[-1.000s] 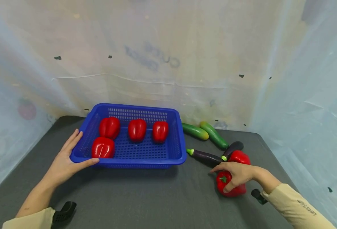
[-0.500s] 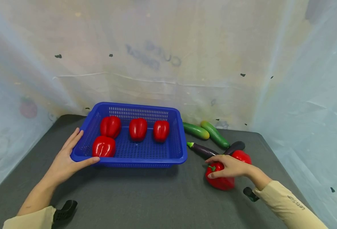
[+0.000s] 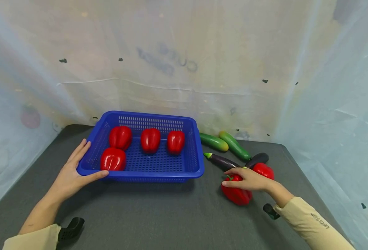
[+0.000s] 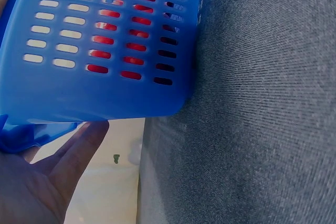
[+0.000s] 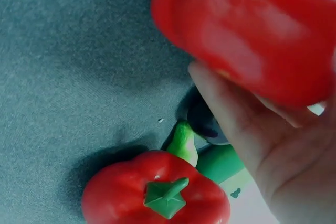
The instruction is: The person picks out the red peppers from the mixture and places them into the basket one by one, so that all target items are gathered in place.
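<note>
Gripping a red bell pepper [image 3: 237, 196] between thumb and fingers of the right hand [image 3: 249, 178], to the right of the blue basket [image 3: 159, 176] and apart from it (cannot tell whether raised off the table [image 3: 159, 218]). Grasping the blue basket at its near left corner with the left hand [image 3: 69, 178], thumb on the front rim. Can see four other peppers [image 3: 150, 140] inside, two touching at the left. Beyond the right hand, can also see another red pepper [image 3: 264, 170], two eggplants [image 3: 222, 162] and two cucumbers [image 3: 234, 146].
</note>
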